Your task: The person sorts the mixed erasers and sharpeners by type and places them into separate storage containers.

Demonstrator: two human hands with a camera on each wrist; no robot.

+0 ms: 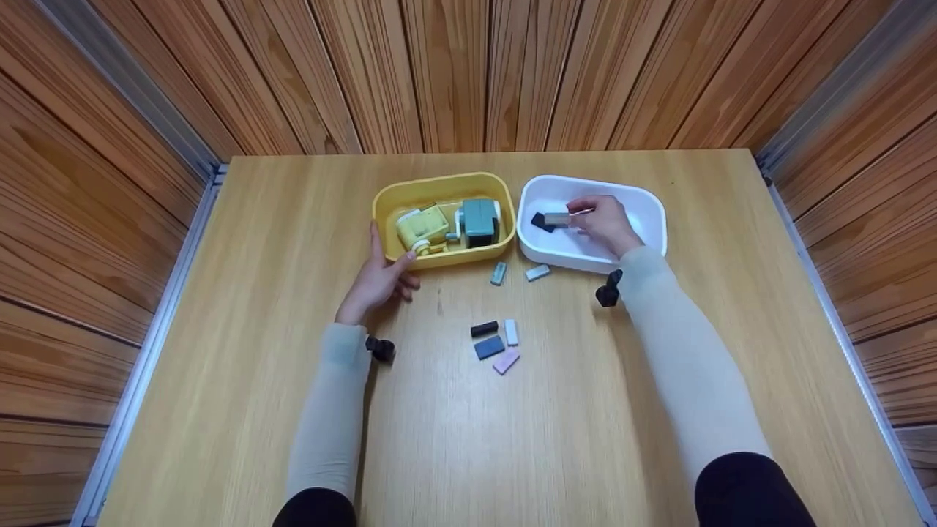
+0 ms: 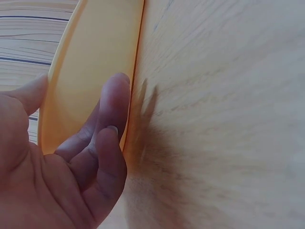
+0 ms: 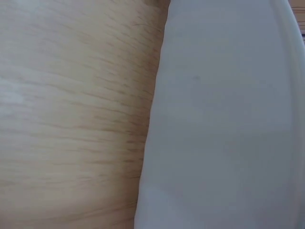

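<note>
Right grip (image 1: 604, 222) has its fingertips drawn together, pinching one end of a small grey block (image 1: 557, 219) inside the white tub (image 1: 564, 258). I judge the block light and firm with a slight rubbery give, eraser-like, so neither slippery nor easily broken. I'd take it by its long sides near the middle; held at one end, it could swivel. Left grip (image 1: 375, 282) has thumb and fingers parted, resting against a corner of the yellow tub (image 1: 454, 258) rather than clenched on it. That tub looks like smooth, stiff plastic, best steadied at the rim, and the teal crank sharpener (image 1: 478, 221) inside probably gives it some weight.

On the head camera, the fingers cover the grey block's right end, and I cannot tell whether it touches the dark block (image 1: 539, 222) or hangs just above it. My right wrist view offers only tub wall and worktop (image 3: 71, 119), no fingertips. From the left wrist, bent fingers overlap the yellow wall, so I can't make out which ones press.
</note>
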